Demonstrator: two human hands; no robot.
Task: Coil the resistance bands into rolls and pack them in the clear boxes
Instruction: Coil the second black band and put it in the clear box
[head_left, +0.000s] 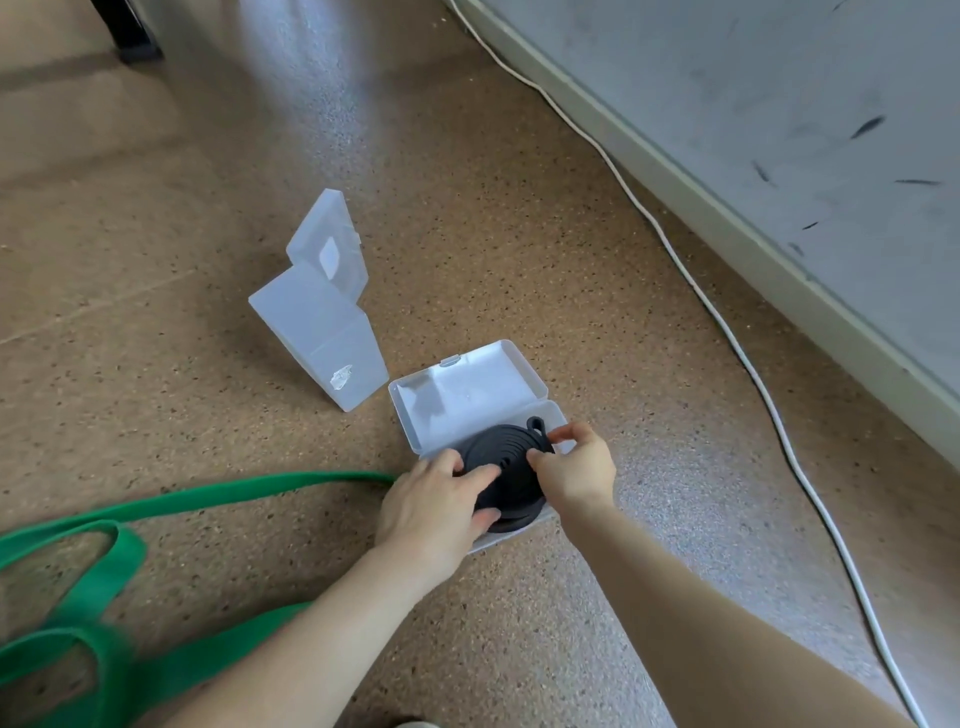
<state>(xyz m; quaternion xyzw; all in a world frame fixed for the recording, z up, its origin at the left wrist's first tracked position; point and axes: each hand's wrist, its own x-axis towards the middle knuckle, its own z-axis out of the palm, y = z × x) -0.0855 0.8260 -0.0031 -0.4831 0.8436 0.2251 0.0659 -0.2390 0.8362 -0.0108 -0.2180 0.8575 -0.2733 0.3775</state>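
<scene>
Filling the open box is a coiled black band.

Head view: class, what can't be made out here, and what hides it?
All head view.
- Black band: near side hidden under the left hand and right hand.
- Open box: base, behind band and hands.
- Green band: blurred, cut off by the left edge.
- White cable: both ends out of frame.

Black coiled band seemingly seated in open clear box.
</scene>
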